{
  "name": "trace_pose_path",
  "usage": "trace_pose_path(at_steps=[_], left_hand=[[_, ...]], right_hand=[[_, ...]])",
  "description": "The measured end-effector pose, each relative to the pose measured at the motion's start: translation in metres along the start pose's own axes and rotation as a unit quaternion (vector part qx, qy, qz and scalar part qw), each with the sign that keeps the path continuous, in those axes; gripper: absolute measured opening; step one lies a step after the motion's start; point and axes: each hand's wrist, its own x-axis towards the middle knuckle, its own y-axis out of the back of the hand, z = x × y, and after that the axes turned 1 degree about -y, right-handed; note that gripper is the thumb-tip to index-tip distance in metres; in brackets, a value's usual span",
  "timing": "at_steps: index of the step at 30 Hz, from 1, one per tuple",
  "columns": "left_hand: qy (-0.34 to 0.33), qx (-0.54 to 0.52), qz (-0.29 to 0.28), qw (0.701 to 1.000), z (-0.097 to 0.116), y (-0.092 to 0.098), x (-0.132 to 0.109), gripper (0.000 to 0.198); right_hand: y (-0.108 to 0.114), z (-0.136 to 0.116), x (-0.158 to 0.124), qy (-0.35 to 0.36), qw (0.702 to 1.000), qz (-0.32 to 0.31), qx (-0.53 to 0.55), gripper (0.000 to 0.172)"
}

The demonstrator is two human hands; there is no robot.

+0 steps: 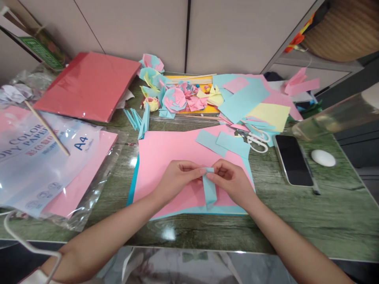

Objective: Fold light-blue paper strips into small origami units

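Note:
Between my two hands is a narrow folded strip of light blue paper [210, 193], its long end hanging down toward me. My left hand [185, 172] pinches its upper left edge with thumb and fingers. On the other side my right hand [229, 179] pinches the upper right edge. Both hands are just above a large pink sheet [166, 154] that lies over blue sheets. Two light blue paper pieces [233, 144] rest at the pink sheet's far right corner. Beyond its far left corner sit several folded blue strips [144, 123].
Paper flowers [174, 99] and coloured sheets [245, 98] crowd the back. White-handled scissors [258, 142], a phone [293, 159] and a white oval object [323, 157] lie right. A plastic paper pack [59, 165] and red packet [91, 85] occupy the left. A clear bottle [331, 114] is far right.

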Motion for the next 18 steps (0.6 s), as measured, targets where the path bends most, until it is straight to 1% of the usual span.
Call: trace_pose_path(at_steps=[4,7,11,13,18], left_hand=[[-0.01,0.012,0.021,1.0,0.001,-0.0003,0.0018,0.021],[-0.014,0.011,0.016,1.0,0.001,0.0008,0.0023,0.02],[-0.019,-0.001,0.001,1.0,0.0001,0.0028,0.0019,0.018],[-0.017,-0.006,-0.003,1.0,-0.0005,0.0036,0.0016,0.018],[-0.003,-0.007,-0.003,1.0,0.0003,0.0037,0.0008,0.017]], right_hand=[[0.0004,0.0008,0.0001,0.002,1.0,0.001,0.001,0.022],[0.0013,-0.0013,0.0,-0.001,1.0,-0.004,0.008,0.023],[0.0039,-0.0058,-0.0007,-0.012,0.998,-0.055,0.015,0.023],[0.0051,-0.0066,-0.0008,-0.014,0.997,-0.068,0.014,0.023],[0.0049,-0.0039,-0.0003,-0.019,0.998,-0.059,0.02,0.022]])
